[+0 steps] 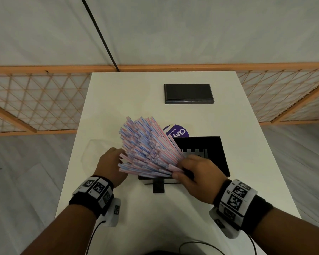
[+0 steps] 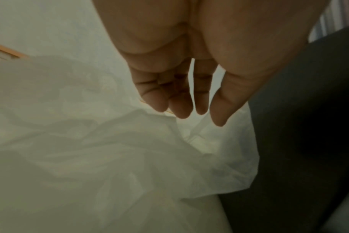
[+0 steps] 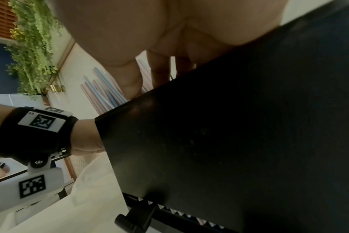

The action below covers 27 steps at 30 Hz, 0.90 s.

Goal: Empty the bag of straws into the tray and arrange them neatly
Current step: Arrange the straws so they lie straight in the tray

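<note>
A thick bundle of pink and blue striped straws (image 1: 147, 148) fans up and to the left out of the black tray (image 1: 215, 153), its lower ends inside the tray's near left corner. My right hand (image 1: 190, 168) grips those lower ends, thumb on the near side and fingers over the top; in the right wrist view the straws (image 3: 102, 89) run between thumb and fingers above the tray wall (image 3: 229, 126). With straight fingers, my left hand (image 1: 114, 157) lies against the bundle's left side. The clear, crumpled bag (image 2: 110, 157) lies beneath the left hand (image 2: 189, 108), faint on the table (image 1: 92, 150).
A flat black lid (image 1: 189, 93) lies at the far side of the white table (image 1: 136, 92). A purple round label (image 1: 179, 132) shows behind the straws. A black knob and bar (image 1: 157, 186) stick out from the tray's near side. Orange lattice panels (image 1: 35, 100) flank the table.
</note>
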### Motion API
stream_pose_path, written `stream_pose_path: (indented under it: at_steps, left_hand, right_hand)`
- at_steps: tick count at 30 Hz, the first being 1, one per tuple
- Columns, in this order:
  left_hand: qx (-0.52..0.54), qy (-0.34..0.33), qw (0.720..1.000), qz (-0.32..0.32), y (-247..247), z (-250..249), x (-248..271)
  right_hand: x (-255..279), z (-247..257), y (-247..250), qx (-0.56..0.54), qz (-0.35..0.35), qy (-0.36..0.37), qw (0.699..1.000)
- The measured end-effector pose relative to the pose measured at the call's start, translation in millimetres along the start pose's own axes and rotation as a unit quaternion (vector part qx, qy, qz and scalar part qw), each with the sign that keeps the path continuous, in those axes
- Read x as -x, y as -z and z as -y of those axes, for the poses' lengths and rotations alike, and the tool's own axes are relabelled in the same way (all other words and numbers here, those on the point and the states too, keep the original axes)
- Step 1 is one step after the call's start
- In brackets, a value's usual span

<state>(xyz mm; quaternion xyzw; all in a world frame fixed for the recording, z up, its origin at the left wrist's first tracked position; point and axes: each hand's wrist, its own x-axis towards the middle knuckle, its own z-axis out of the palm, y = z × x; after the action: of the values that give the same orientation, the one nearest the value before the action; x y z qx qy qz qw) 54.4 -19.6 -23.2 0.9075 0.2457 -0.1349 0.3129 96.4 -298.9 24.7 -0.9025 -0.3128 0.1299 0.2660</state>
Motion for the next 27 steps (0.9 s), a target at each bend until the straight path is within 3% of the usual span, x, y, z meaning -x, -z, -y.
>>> stream_pose_path:
  at_steps: [2,5,9,14,19,25,27]
  left_hand:
    - [0.035,-0.055,0.998,-0.011,9,-5,7]
    - [0.040,-0.164,0.982,-0.083,18,-9,19]
    - [0.029,-0.204,0.978,-0.043,32,-23,40]
    - [-0.020,-0.171,0.984,0.053,42,-40,66]
    - [0.070,-0.179,0.981,-0.009,35,-60,78]
    - [0.144,-0.073,0.987,-0.010,18,-83,89]
    - [0.171,-0.047,0.984,-0.006,16,-85,90]
  right_hand:
    - [-2,-1,1,-0.013,-0.012,0.007,1.000]
    - [-4,-3,3,-0.024,-0.041,0.012,0.999]
    - [-8,-8,7,-0.014,-0.053,0.003,0.998]
    - [-14,-2,15,-0.013,-0.086,0.027,0.996]
    - [-16,11,22,0.006,-0.103,0.064,0.993]
    - [-12,12,25,-0.001,-0.110,0.046,0.993]
    - [-8,7,24,-0.021,-0.105,-0.005,0.994]
